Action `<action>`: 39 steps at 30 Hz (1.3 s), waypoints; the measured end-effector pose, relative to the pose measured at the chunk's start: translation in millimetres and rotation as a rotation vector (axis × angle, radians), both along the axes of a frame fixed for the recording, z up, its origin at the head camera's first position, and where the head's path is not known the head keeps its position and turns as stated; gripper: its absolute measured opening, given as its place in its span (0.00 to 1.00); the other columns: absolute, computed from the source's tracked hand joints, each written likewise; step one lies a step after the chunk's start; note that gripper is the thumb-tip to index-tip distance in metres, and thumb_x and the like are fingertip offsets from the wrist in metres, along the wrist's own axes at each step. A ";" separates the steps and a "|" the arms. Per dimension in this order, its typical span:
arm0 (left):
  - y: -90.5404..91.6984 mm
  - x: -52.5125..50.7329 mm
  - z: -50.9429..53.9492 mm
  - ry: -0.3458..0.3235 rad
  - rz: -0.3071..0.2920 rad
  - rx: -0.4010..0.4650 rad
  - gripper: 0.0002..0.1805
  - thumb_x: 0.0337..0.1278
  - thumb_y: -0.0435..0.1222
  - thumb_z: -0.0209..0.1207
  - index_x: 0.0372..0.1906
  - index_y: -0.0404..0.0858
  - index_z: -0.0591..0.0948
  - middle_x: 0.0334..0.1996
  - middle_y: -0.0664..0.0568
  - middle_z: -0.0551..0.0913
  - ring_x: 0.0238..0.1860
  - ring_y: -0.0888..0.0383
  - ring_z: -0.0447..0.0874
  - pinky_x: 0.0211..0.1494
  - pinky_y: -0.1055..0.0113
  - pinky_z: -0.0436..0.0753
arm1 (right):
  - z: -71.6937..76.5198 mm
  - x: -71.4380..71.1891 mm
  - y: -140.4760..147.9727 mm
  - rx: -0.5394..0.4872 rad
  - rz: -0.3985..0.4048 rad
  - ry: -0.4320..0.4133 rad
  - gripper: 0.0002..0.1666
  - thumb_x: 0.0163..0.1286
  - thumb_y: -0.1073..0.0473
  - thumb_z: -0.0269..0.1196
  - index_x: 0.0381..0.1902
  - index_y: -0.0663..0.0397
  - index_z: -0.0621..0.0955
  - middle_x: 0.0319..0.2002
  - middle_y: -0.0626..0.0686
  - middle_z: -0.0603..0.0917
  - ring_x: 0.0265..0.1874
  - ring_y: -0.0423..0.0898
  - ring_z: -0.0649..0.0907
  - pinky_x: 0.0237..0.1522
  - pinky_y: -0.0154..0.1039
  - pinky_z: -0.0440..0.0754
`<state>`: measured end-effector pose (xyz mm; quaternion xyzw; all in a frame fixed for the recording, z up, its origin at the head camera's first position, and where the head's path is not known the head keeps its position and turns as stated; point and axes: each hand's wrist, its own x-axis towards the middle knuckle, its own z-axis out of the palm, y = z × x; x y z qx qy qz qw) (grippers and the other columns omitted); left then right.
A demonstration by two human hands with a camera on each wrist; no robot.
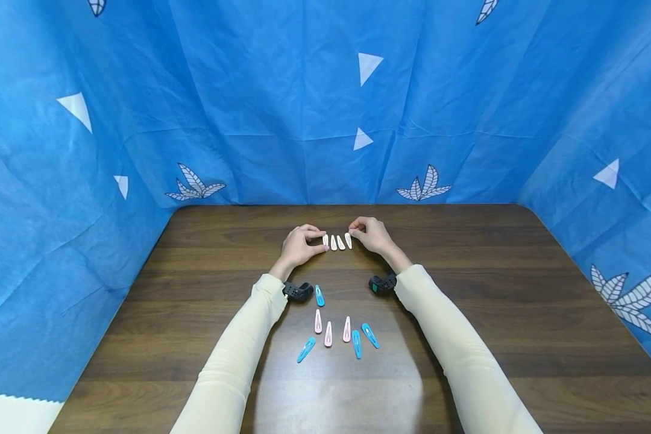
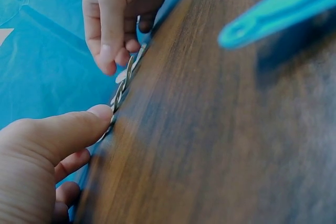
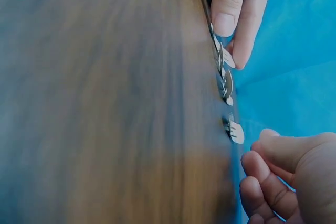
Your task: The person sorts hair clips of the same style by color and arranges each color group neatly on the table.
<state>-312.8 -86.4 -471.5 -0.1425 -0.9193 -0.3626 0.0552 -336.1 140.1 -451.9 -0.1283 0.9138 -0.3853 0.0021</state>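
A short row of several white snap hair clips (image 1: pixel 333 243) lies near the table's far edge. My left hand (image 1: pixel 302 246) is at the row's left end, pinching the leftmost clip (image 1: pixel 325 240) between thumb and index finger, one at each end of it. At the other end my right hand (image 1: pixel 371 234) hovers with loosely bent fingers by the rightmost white clip (image 1: pixel 348 240). In the right wrist view a small gap shows between the right thumb (image 3: pixel 270 134) and that clip (image 3: pixel 237 132). Seen edge-on, the clips partly overlap in both wrist views.
Nearer on the wooden table (image 1: pixel 195 337) lie three pink clips, one of them (image 1: pixel 328 334) in the middle, and several blue clips, including one (image 1: pixel 319 295) beside the left wrist's black band (image 1: pixel 298 292). Blue patterned cloth (image 1: pixel 304 102) rises behind and at both sides.
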 end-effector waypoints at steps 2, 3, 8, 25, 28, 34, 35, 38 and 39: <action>-0.9 0.3 -0.7 -0.003 0.003 0.004 0.24 0.48 0.46 0.72 0.54 0.47 0.85 0.52 0.56 0.83 0.45 0.55 0.77 0.46 0.60 0.74 | 2.7 2.5 2.0 -0.012 0.006 0.001 0.09 0.71 0.58 0.60 0.42 0.58 0.84 0.36 0.55 0.84 0.36 0.48 0.79 0.41 0.40 0.75; -1.5 0.6 -1.2 -0.002 0.004 0.006 0.24 0.48 0.46 0.72 0.54 0.47 0.85 0.52 0.56 0.83 0.45 0.55 0.77 0.46 0.60 0.74 | 4.3 4.0 3.1 -0.016 0.009 0.004 0.10 0.71 0.58 0.61 0.42 0.58 0.84 0.36 0.55 0.84 0.35 0.48 0.79 0.41 0.40 0.75; -4.8 1.3 -3.8 0.012 0.005 0.020 0.24 0.48 0.47 0.71 0.54 0.47 0.85 0.51 0.56 0.83 0.44 0.56 0.78 0.46 0.61 0.74 | 11.6 12.4 6.9 -0.024 0.029 0.026 0.10 0.70 0.57 0.61 0.43 0.58 0.84 0.37 0.55 0.84 0.35 0.48 0.79 0.39 0.38 0.74; -13.3 2.8 6.4 -0.034 -0.071 0.212 0.26 0.51 0.38 0.70 0.57 0.36 0.82 0.53 0.43 0.82 0.45 0.49 0.79 0.49 0.61 0.77 | 25.1 50.7 25.8 -0.080 0.124 0.071 0.12 0.71 0.60 0.61 0.47 0.62 0.83 0.40 0.56 0.85 0.37 0.48 0.80 0.42 0.41 0.77; -16.9 9.3 9.5 -0.047 -0.102 0.208 0.29 0.51 0.38 0.70 0.59 0.34 0.80 0.55 0.42 0.80 0.48 0.48 0.80 0.52 0.58 0.78 | 28.8 64.5 29.2 -0.091 0.152 0.084 0.13 0.71 0.60 0.61 0.48 0.62 0.83 0.41 0.55 0.85 0.39 0.48 0.80 0.43 0.43 0.78; -25.5 37.7 17.8 -0.090 -0.169 0.201 0.32 0.52 0.38 0.70 0.63 0.32 0.76 0.57 0.40 0.78 0.52 0.45 0.80 0.55 0.53 0.80 | 25.0 94.7 38.4 -0.109 0.207 0.096 0.14 0.70 0.60 0.62 0.50 0.61 0.82 0.41 0.52 0.84 0.39 0.45 0.79 0.39 0.39 0.77; -26.8 43.4 19.0 -0.099 -0.178 0.203 0.32 0.52 0.38 0.70 0.63 0.32 0.76 0.56 0.39 0.78 0.52 0.45 0.80 0.55 0.53 0.80 | 23.6 99.7 40.1 -0.113 0.214 0.096 0.15 0.70 0.60 0.62 0.51 0.61 0.82 0.41 0.52 0.84 0.39 0.44 0.79 0.39 0.38 0.77; -29.9 59.9 21.1 -0.118 -0.206 0.209 0.33 0.51 0.37 0.70 0.63 0.31 0.76 0.56 0.39 0.78 0.52 0.45 0.80 0.55 0.52 0.80 | 20.1 114.5 45.6 -0.122 0.242 0.092 0.15 0.69 0.59 0.63 0.51 0.60 0.82 0.41 0.51 0.83 0.39 0.42 0.79 0.38 0.36 0.77; -30.7 65.2 21.5 -0.122 -0.217 0.209 0.33 0.51 0.37 0.70 0.63 0.31 0.75 0.56 0.39 0.78 0.52 0.45 0.80 0.55 0.52 0.80 | 19.1 119.4 47.5 -0.123 0.254 0.090 0.15 0.69 0.59 0.63 0.51 0.60 0.82 0.41 0.51 0.83 0.38 0.41 0.79 0.38 0.36 0.77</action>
